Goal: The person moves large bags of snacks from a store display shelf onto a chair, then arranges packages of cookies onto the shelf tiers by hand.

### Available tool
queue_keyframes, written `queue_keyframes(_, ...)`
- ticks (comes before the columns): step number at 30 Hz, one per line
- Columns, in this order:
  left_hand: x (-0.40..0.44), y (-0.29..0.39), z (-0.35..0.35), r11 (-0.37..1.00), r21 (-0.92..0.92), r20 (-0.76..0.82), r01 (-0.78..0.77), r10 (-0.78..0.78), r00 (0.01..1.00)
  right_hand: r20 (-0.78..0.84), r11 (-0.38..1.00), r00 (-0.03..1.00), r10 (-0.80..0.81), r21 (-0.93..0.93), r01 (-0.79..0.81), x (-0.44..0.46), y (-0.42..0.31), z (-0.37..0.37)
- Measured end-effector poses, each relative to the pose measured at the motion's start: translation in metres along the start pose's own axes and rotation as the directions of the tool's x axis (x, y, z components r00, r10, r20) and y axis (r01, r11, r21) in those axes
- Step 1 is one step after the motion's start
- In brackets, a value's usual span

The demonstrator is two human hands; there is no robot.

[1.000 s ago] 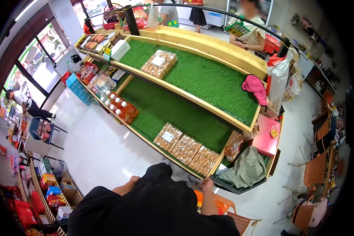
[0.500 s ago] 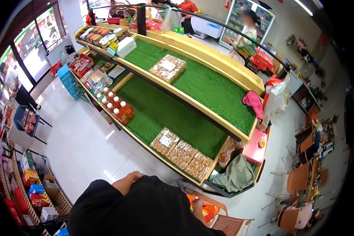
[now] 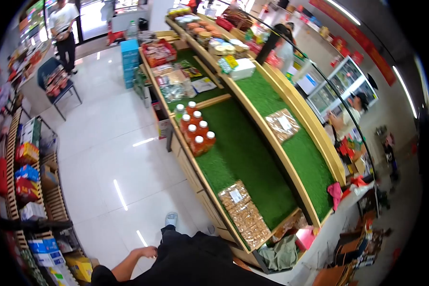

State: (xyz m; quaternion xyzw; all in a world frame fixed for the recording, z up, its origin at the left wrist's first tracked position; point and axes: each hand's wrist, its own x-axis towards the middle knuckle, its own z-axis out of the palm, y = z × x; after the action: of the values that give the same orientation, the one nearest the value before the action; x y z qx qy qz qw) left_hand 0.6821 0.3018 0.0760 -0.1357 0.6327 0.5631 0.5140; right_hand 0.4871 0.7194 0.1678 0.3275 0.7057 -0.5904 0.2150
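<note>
My left hand point(image 3: 149, 252) hangs beside my dark clothes, over the white tiled floor. Its fingers are curled in, and nothing shows in them. My right hand is out of the picture. Closest on the right is the two-level wooden display stand point(image 3: 195, 174) lined with green turf. Clear-wrapped blocks of brown snacks point(image 3: 243, 213) lie in a row at the near end of its lower level. Orange-red bottles with white caps point(image 3: 195, 133) stand farther along. One more wrapped block point(image 3: 282, 125) sits on the upper level.
Shelves of boxed goods point(image 3: 31, 176) line the left side. A blue chair point(image 3: 57, 81) holds packages, with a person point(image 3: 64, 31) standing behind it. Blue boxes point(image 3: 129, 62) stand by the display. A grey-green cloth point(image 3: 280, 252) lies at its near corner; another person point(image 3: 350, 114) is beyond.
The view has swung left and the display stand now runs more steeply away from me. My left hand has moved lower and away from my body. My right hand has left the view.
</note>
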Motion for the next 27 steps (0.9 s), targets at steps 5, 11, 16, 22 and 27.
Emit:
queue_keyframes(5,0.005,-0.078,0.081,0.859,-0.365,-0.035,-0.358,0.371,0.928,0.15,0.982,0.984,-0.092,-0.148,0.114,-0.015,-0.06,0.047)
queue_keyframes(11,-0.026,-0.061,0.115,0.838,-0.488,-0.11,-0.244,0.219,0.97,0.286,0.942,0.951,-0.122,-0.269,0.202,-0.031,-0.095,0.074)
queue_keyframes(16,-0.032,-0.051,0.127,0.791,-0.555,-0.2,-0.256,0.171,0.965,0.372,0.914,0.92,-0.123,-0.318,0.251,-0.03,-0.121,0.092)
queue_keyframes(22,-0.025,-0.027,0.137,0.755,-0.578,-0.335,-0.31,0.127,0.934,0.448,0.891,0.887,-0.108,-0.352,0.287,-0.012,-0.148,0.084)
queue_keyframes(27,-0.021,0.025,0.141,0.776,-0.505,-0.538,-0.379,0.06,0.841,0.521,0.888,0.848,-0.101,-0.338,0.313,0.006,-0.172,0.064)
